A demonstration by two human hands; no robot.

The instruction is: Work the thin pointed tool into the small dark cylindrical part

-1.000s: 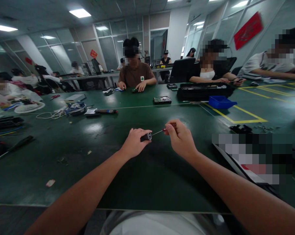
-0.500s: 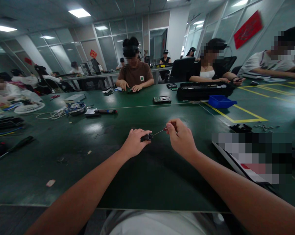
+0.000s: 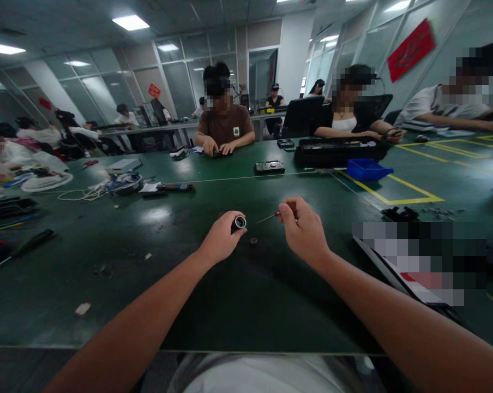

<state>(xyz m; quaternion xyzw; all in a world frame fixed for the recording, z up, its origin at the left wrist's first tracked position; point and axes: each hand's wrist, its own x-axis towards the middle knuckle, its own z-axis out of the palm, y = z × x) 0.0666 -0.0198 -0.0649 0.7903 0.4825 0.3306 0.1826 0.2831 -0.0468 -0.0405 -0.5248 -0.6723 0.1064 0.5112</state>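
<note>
Just above the green table, my left hand (image 3: 221,237) is closed around a short black cylinder (image 3: 239,222), whose round open end with a pale rim faces me. I cannot tell what kind of part it is. My right hand (image 3: 301,226) grips a small screwdriver (image 3: 266,218) by its red handle. The thin shaft points left toward the cylinder, its tip apart from it. Below that tip, a small dark round piece (image 3: 253,240) lies on the table between my hands.
A blue tray (image 3: 368,170) stands ahead right, near a long black casing (image 3: 338,153). A hard drive (image 3: 269,167) lies ahead. Dark loose parts (image 3: 400,213) are at right. At left lie a long screwdriver (image 3: 37,240) and cables (image 3: 86,191). Co-workers sit across the table.
My left hand has turned the cylinder so its open end faces me and drawn it slightly away from the screwdriver. A small round piece now shows on the table below.
</note>
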